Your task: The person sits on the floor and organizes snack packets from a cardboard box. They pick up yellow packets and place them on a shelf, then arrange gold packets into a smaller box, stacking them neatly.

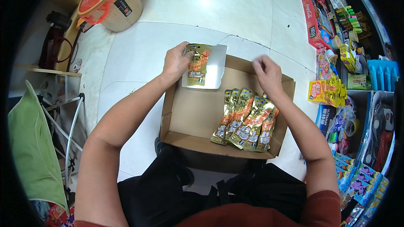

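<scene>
My left hand grips the left edge of a small white open box over the far left corner of a cardboard box. A gold snack packet lies in the white box, under my left fingers. My right hand, slightly blurred, is above the far right part of the cardboard box with its fingers curled; whether anything is between them cannot be told. Several more gold packets lie fanned in the right half of the cardboard box, just below my right hand.
A wooden-look bin with a red bag stands at the far left on the tiled floor. Shelves with packaged goods, including a yellow box, line the right. A green cushion and a white metal frame are at the left.
</scene>
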`<action>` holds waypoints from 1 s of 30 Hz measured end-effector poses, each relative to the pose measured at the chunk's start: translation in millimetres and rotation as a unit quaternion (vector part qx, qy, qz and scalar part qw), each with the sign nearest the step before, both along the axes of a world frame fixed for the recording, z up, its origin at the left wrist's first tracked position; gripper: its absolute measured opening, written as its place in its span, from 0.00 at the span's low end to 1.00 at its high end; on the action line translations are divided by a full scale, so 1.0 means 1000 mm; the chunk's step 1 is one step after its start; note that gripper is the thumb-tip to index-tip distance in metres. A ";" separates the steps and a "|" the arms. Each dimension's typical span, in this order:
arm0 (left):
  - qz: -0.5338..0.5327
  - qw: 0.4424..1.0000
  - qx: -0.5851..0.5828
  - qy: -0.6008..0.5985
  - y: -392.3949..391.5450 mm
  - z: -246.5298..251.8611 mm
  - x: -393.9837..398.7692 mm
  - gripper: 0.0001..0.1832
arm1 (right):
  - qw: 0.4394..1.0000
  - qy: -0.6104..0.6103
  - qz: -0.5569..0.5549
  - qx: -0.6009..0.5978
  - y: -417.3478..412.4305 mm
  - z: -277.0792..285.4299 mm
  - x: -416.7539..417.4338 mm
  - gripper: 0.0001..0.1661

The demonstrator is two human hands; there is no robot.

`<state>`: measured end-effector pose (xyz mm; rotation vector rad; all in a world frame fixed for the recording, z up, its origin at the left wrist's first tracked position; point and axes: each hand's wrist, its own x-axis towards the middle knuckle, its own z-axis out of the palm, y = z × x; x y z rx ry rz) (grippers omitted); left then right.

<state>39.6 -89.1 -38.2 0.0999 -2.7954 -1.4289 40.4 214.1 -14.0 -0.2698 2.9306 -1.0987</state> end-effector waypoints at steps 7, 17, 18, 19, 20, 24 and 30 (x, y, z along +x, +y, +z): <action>-0.006 1.000 0.010 -0.022 0.000 -0.006 -0.005 0.12 | 0.951 -0.172 0.132 0.222 0.053 -0.068 0.042 0.21; -0.002 0.999 0.026 0.027 -0.010 0.003 0.011 0.22 | 0.928 -0.316 0.120 -0.158 0.061 -0.064 0.027 0.04; 0.008 0.996 0.030 0.079 -0.007 0.014 0.018 0.23 | 0.922 -0.302 0.129 -0.205 0.061 -0.060 0.031 0.03; 0.023 0.991 0.030 0.131 -0.008 0.023 0.026 0.24 | 0.919 -0.311 0.135 -0.200 0.055 -0.046 0.032 0.02; 0.027 0.985 0.041 0.165 -0.012 0.029 0.034 0.21 | 0.916 -0.321 0.141 -0.195 0.052 -0.029 0.032 0.03; -0.121 0.979 0.164 0.004 -0.006 0.059 0.064 0.15 | 0.897 -0.330 0.132 -0.262 0.033 0.038 0.026 0.06; -0.290 0.949 0.075 -0.100 0.038 0.119 0.062 0.15 | 0.907 -0.222 0.131 -0.333 -0.017 0.111 -0.002 0.07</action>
